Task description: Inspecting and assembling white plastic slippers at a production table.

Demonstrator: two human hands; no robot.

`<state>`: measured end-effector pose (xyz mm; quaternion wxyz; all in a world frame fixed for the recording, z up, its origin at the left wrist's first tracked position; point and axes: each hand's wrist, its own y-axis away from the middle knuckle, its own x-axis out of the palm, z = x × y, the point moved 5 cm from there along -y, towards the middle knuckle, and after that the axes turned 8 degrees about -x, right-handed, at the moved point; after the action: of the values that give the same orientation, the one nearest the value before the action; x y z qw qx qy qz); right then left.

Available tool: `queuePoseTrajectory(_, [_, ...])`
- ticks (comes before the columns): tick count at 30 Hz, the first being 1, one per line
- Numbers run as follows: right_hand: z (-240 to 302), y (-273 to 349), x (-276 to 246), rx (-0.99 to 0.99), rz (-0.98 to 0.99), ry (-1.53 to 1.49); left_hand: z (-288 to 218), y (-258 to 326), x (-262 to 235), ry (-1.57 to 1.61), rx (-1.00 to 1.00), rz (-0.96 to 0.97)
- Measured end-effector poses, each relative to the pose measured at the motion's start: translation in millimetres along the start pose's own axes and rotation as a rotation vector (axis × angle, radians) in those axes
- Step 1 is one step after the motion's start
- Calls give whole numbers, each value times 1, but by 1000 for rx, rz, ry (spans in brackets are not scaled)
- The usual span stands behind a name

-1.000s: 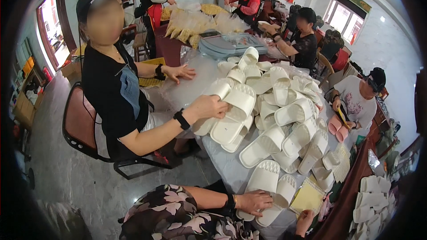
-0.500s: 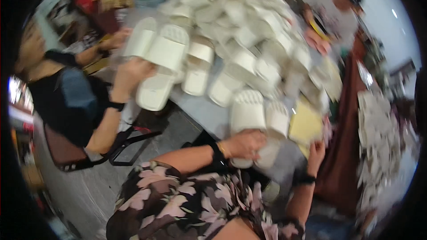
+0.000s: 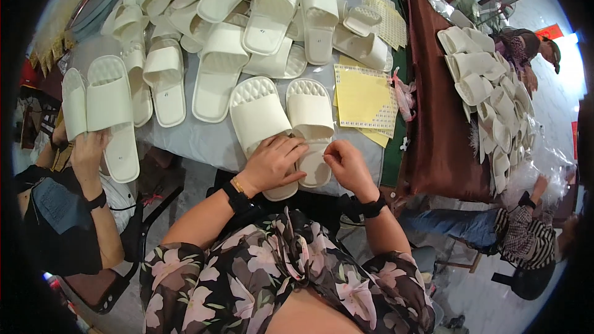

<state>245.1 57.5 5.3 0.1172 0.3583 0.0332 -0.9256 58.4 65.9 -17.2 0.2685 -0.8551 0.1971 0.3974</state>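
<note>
cream slipper pair (image 3: 286, 125), frame centre: left hand (image 3: 271, 164) flat, fingers spread on both heels; right hand (image 3: 346, 166) pinched shut on something unseen; risk: the pair skews apart under uneven pressing.

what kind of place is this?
Likely a small slipper packing or finishing workshop: a pile of cream slide slippers on the table, yellow sticker sheets, a co-worker's hand holding a pair.
</note>
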Motion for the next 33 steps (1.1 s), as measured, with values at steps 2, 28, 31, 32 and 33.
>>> queuePoseTrajectory(2, [3, -7, 4, -4, 19, 16, -1, 0, -2, -30, 20, -16])
queuePoseTrajectory(28, [-8, -27, 28, -58, -151, 308, 6, 3, 7, 30, 42, -7])
queuePoseTrajectory(31, [-17, -25, 21, -164, -224, 276, 3, 4, 5, 43, 44, 25])
queuePoseTrajectory(32, [-29, -23, 19, -190, -230, 168, 3, 7, 6, 23, 58, -14])
queuePoseTrajectory(33, [-18, -25, 11, -202, -224, 167, 5, 7, 5, 16, 51, -24])
